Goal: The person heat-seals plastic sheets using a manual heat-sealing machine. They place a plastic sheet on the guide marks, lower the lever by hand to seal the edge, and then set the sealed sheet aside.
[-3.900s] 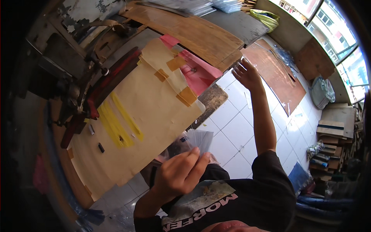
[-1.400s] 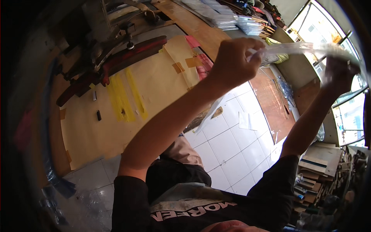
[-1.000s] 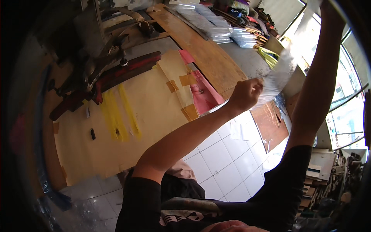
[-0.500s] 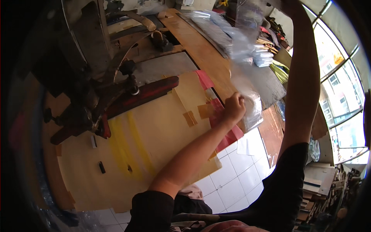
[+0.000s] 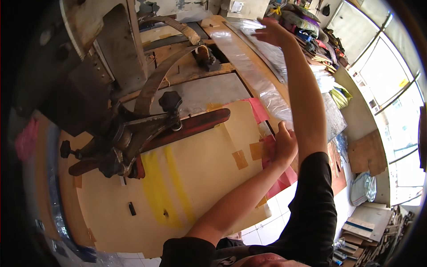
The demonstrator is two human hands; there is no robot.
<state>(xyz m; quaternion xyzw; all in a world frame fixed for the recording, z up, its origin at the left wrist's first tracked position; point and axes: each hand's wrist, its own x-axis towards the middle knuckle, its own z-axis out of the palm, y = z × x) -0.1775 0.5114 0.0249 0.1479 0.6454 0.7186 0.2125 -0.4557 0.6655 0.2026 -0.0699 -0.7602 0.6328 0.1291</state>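
A long strip of clear plastic film point(image 5: 249, 73) lies along the wooden board, running away from me. At its near end my left hand point(image 5: 285, 146) is closed on the film, beside the pink tape point(image 5: 257, 110) at the sheet's edge. My right hand point(image 5: 273, 33) is raised at the far side, its fingers spread apart and nothing in them. Beneath it lies a stack of clear plastic sheets point(image 5: 262, 49). The tan sheet point(image 5: 213, 178) with yellow bands spreads out in front of me, left of my left forearm.
A machine arm point(image 5: 129, 138) holds a long red and dark bar point(image 5: 195, 124) over the tan sheet. A small black piece point(image 5: 132, 208) sits on that sheet. Stacked boards point(image 5: 369, 227) stand at the lower right, and cloths point(image 5: 300, 22) are piled at the far right.
My right hand has come down and left from high up, and the film it held raised now lies along the wooden board. That hand has let go. The view has shifted.
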